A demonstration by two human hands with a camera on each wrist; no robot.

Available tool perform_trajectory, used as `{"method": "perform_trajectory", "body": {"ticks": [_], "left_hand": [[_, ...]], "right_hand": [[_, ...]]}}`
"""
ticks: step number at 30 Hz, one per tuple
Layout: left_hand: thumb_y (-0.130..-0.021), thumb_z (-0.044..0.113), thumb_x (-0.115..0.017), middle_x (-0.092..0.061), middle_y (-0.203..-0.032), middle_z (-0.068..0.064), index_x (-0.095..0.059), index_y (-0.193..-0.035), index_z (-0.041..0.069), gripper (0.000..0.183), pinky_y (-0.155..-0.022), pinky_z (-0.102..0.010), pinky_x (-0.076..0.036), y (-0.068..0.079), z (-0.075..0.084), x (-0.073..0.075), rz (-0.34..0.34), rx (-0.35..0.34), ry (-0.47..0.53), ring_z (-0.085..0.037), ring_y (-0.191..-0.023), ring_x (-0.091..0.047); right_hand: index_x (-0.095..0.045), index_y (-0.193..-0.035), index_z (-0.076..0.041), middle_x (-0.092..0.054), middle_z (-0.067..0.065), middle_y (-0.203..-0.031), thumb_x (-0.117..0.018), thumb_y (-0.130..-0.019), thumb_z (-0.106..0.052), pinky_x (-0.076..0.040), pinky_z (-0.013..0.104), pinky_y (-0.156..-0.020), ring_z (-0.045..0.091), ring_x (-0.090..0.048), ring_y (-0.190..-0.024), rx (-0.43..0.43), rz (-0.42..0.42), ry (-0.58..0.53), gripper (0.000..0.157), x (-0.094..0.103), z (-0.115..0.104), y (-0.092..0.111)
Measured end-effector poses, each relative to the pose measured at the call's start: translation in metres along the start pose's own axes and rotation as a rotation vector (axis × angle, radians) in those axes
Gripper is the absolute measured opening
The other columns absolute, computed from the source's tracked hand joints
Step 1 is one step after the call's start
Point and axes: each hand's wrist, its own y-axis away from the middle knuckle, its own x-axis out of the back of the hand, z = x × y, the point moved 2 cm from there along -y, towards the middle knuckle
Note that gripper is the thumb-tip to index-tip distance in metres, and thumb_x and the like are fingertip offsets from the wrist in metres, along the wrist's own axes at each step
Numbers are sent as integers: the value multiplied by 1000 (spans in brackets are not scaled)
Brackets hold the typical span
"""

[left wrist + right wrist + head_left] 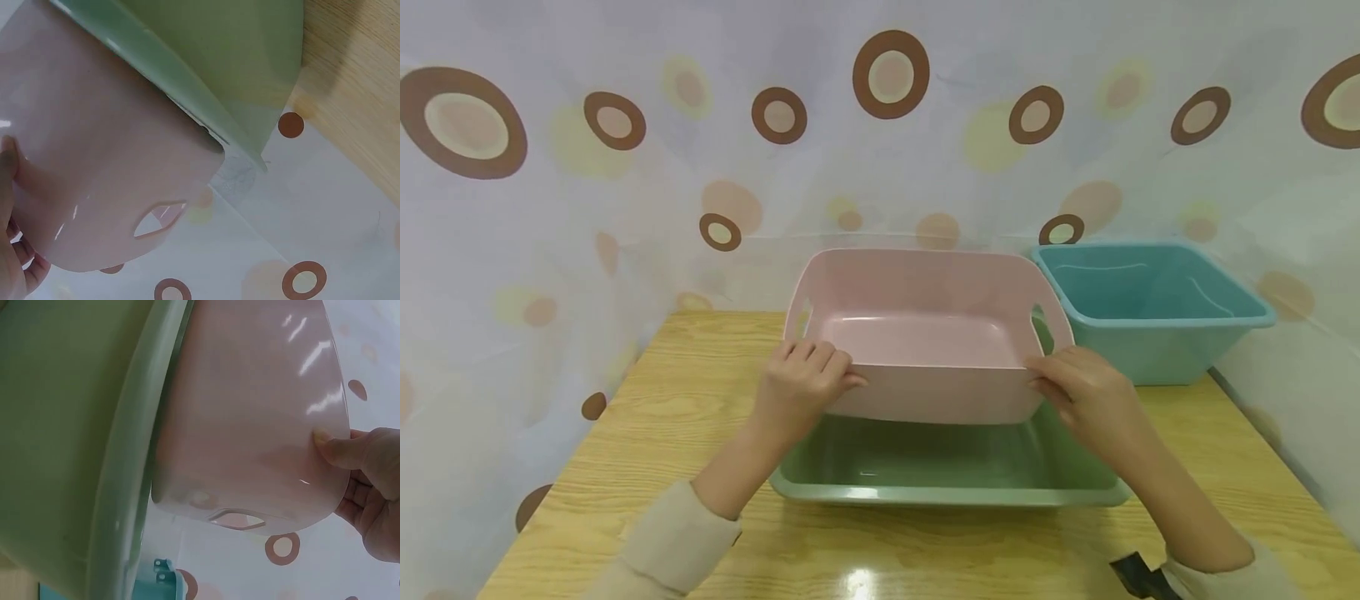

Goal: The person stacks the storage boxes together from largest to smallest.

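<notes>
A pink plastic basin (917, 337) with a handle slot in each end is held over a larger green basin (951, 496). My left hand (802, 383) grips the pink basin's near rim at its left corner. At the right corner, my right hand (1086, 396) pinches the same rim, with the thumb outside in the right wrist view. From the left wrist view, the pink wall (119, 131) partly overlaps the green basin's edge (181, 75). How far the pink basin's underside sits inside the green one is hidden.
A blue basin (1165, 354) stands at the back right of the wooden table (677, 417), close to the patterned sheet (880, 183) that hangs behind. A black strap (1142, 577) shows near the right sleeve.
</notes>
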Motion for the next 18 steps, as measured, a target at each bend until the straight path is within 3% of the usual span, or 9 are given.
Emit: {"method": "perform_trajectory", "body": {"ticks": [10,18], "left_hand": [[-89,46,-40,-50,-57,1,-49,-67,10,43,-47,-26,-33,1,13,-2,-68,-1,25,-17,-48,-48],[-90,47,-37,-45,-55,2,-48,-66,10,45,-46,-25,-32,8,21,-5,-67,-18,18,-14,-46,-43]], "right_hand": [[-69,-83,-3,-64,7,-69,-35,-94,-40,-47,32,-61,21,-58,-66,27,5,24,51,5,8,12],[-69,-82,-3,-64,5,-69,-35,-92,-41,-47,30,-62,20,-58,-65,34,-3,25,52,0,12,24]]}}
